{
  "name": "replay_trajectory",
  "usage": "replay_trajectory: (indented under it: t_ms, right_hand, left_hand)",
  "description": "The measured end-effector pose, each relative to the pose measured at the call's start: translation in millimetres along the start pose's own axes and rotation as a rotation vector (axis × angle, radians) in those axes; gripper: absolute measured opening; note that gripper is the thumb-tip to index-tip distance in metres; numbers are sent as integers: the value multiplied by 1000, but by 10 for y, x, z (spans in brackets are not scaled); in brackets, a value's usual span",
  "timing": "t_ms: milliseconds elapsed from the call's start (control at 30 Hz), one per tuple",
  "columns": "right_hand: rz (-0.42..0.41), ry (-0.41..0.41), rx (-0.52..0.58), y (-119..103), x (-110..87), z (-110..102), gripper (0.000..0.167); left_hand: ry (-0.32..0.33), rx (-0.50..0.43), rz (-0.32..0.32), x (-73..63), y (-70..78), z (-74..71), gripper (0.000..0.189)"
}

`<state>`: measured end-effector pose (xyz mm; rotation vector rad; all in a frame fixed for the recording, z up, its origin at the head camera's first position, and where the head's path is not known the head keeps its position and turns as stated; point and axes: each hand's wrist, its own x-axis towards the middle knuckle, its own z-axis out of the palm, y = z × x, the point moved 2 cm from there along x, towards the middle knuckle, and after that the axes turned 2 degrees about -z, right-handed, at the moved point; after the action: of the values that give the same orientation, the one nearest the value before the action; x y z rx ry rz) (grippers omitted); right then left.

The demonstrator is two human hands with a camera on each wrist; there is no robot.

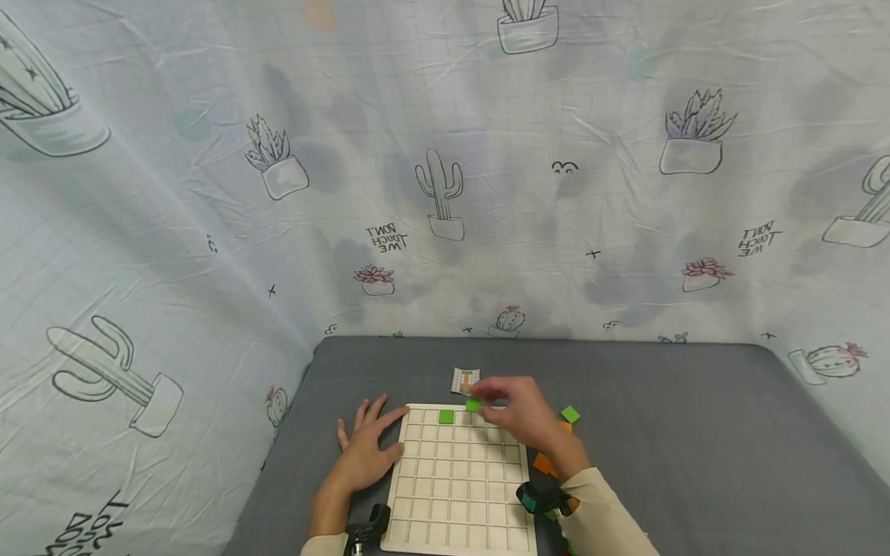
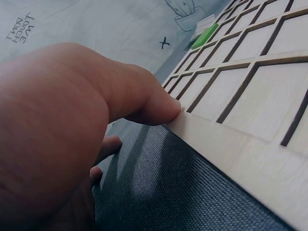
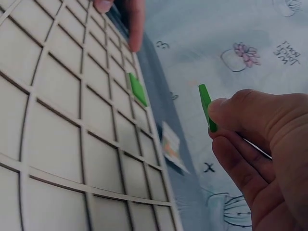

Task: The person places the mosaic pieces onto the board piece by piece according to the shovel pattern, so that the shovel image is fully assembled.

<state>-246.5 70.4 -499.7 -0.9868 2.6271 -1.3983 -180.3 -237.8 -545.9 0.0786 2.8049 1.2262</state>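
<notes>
A pale wooden grid board (image 1: 462,488) lies on the grey table. One green square tile (image 1: 446,417) sits in a cell of its far row, and it shows too as a green tile (image 3: 137,89) in the right wrist view. My right hand (image 1: 518,413) pinches a second green tile (image 3: 206,107) between thumb and finger, held above the board's far edge. On the left, my left hand (image 1: 365,455) rests with spread fingers, its thumb and index finger touching the board's left edge.
Beyond the board lies a small card (image 1: 464,380) printed with a grid and an orange shape. Right of the board are a loose green tile (image 1: 571,415) and orange tiles (image 1: 545,464), partly hidden by the right arm. A patterned cloth (image 1: 445,193) hangs behind the table.
</notes>
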Motion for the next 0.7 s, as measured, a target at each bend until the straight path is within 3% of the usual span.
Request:
replay_trajectory:
  t_ms: [267, 700]
  right_hand:
    - [-4, -34, 29, 106, 11, 170, 31]
    - [-28, -31, -60, 166, 41, 340, 28]
  left_hand:
    - [-12, -14, 9, 2, -18, 10, 59]
    - [4, -19, 14, -2, -16, 5, 60]
